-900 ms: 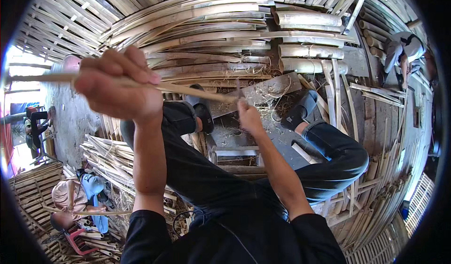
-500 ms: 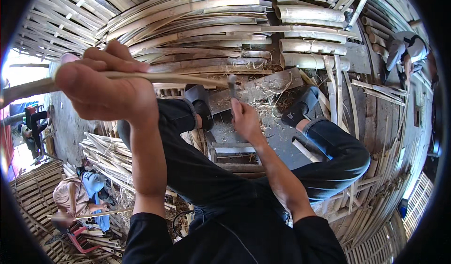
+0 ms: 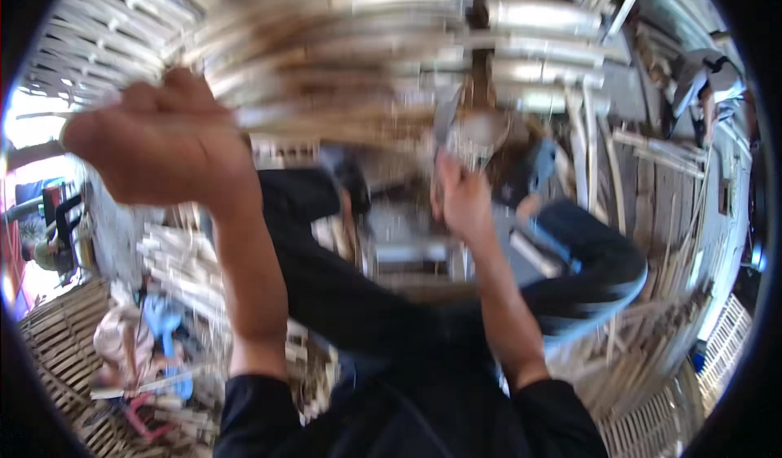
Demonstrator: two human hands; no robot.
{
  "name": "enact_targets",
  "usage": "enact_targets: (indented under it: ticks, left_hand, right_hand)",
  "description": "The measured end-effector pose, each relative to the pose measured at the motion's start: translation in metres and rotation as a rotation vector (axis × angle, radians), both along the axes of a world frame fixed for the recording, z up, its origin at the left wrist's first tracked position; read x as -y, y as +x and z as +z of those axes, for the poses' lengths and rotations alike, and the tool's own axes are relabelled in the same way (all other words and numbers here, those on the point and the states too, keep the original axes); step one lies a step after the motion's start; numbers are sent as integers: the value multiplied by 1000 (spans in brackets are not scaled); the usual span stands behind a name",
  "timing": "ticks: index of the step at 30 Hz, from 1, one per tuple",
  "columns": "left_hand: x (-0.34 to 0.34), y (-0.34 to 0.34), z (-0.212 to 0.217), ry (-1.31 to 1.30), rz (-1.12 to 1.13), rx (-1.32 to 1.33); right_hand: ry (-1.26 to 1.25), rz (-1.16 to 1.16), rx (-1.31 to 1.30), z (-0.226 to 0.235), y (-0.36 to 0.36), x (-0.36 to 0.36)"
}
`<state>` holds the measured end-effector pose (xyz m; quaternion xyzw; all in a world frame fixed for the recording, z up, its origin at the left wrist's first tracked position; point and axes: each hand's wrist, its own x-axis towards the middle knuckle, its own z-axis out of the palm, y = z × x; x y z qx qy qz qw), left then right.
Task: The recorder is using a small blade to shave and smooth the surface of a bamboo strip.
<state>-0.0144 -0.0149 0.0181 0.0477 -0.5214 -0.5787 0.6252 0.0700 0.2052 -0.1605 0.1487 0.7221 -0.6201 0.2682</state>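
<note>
My left hand (image 3: 163, 149) is raised at the left, its fingers wrapped round a long bamboo strip (image 3: 326, 122). One part of the strip runs right toward my feet, badly smeared by motion; the other end sticks out past my fist at the left. In front of my lap my right hand (image 3: 467, 201) grips a knife (image 3: 445, 116), the grey blade pointing up and away from me. Blur hides whether the blade touches the strip. My bent legs (image 3: 570, 275) spread to both sides of the knife hand.
Split bamboo pieces (image 3: 538, 18) lie stacked across the far side. More strips (image 3: 175, 262) are heaped beside my left leg. A person (image 3: 126, 340) sits at the lower left near a red chair frame (image 3: 140, 419); another person (image 3: 707, 83) bends over at the far right.
My right hand has moved right with the knife, along the strip's direction. My left hand has shifted slightly left, still gripping the strip. The view is now much more blurred.
</note>
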Motion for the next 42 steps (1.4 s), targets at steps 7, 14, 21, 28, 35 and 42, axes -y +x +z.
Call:
enact_targets:
  ticks: [7, 14, 21, 28, 35, 42]
  left_hand:
    - [-22, -8, -16, -397, -101, 174]
    - [-24, 2, -4, -354, -233, 42]
    - [-15, -8, -6, -288, -167, 99]
    - [-14, -12, -15, -317, -166, 37]
    - [-15, -7, -9, -479, -189, -19]
    - [-46, -9, -28, -274, -347, -51]
  right_hand:
    - [198, 20, -275, -76, 16, 27]
    - [-189, -228, -399, -5, 9, 22]
    - [237, 175, -3, -88, 35, 11]
    - [-92, -123, -234, 1, 36, 17]
    - [-437, -349, -586, 40, 19, 21]
    - [561, 132, -22, -266, 29, -39]
